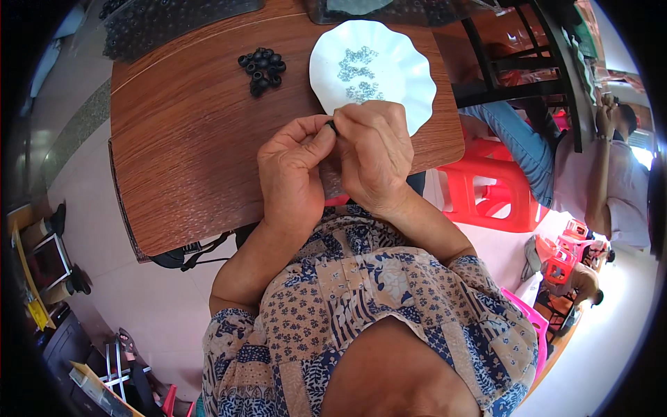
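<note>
My left hand (294, 167) pinches a small black piece (331, 126) between thumb and forefinger, above the brown wooden table. My right hand (379, 149) is closed right beside it, its fingertips meeting the piece; whatever they hold is hidden. Behind my right hand stands a white scalloped plate (410, 76) with small greyish ring-like parts (358, 62) gathered in several clusters. Further left on the table lies a loose pile of small black hollow caps (260, 68).
The wooden table (180, 153) spreads under my hands. Clear bags of dark parts (167, 28) lie along its far edge. A red plastic stool (486, 187) stands to the right, near a seated person in jeans (517, 142). A black metal frame (517, 90) rises at the far right.
</note>
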The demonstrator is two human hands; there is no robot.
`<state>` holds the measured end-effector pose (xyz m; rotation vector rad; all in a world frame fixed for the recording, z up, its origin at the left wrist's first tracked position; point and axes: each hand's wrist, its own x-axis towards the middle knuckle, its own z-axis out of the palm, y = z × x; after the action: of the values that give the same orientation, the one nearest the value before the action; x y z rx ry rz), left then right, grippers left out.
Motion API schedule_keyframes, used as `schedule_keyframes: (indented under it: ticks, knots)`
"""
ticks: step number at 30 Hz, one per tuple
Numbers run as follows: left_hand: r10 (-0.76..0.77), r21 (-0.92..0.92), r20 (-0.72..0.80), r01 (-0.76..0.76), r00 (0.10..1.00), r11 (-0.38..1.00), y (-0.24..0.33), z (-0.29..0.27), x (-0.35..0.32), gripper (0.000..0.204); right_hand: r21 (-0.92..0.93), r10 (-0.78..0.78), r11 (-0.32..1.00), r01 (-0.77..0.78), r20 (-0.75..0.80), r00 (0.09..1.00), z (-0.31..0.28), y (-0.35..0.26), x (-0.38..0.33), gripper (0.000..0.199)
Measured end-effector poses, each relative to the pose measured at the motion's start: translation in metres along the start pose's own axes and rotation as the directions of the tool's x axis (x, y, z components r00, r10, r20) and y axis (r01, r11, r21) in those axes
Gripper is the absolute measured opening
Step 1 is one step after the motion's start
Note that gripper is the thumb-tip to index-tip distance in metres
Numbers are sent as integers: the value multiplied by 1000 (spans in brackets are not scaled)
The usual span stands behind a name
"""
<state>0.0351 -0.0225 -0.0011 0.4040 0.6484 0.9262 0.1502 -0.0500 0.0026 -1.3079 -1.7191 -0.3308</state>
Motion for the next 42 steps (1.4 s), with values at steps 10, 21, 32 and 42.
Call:
schedule_keyframes:
  ticks: [10,21,32,42]
  knots:
    - [60,46,-11,-59,998,997,7,8,0,15,44,-49,998,50,-26,998,3,2,14,27]
    - [214,107,95,-224,972,969,29,1,-7,16,214,89,972,-96,41,995,2,-18,17,43]
    - [707,620,253,-672,661,406,203,32,97,20,297,158,936,-190,127,979,-32,-6,4,33]
    - [756,717,536,-675,375,-173,217,11,127,27,261,179,944,-204,116,977,-32,15,-7,27]
